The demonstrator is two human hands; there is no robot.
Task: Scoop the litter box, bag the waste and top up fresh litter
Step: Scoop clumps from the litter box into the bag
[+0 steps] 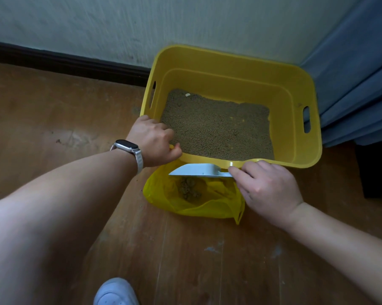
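A yellow plastic litter box [304, 89] stands on the wooden floor against the wall, with brown litter [218, 126] covering its bottom. My left hand [154, 140] grips the box's near left rim. My right hand [267, 188] holds the handle of a white scoop [196, 170], which hangs turned over just in front of the box's near rim. Below the scoop lies an open yellow plastic bag [192, 208] with clumps of waste [186, 189] inside.
A blue curtain [357, 69] hangs at the right, touching the box's far right side. A dark baseboard [64, 60] runs along the white wall. My white shoe [115, 292] shows at the bottom. A dark object [374, 170] sits at the right edge.
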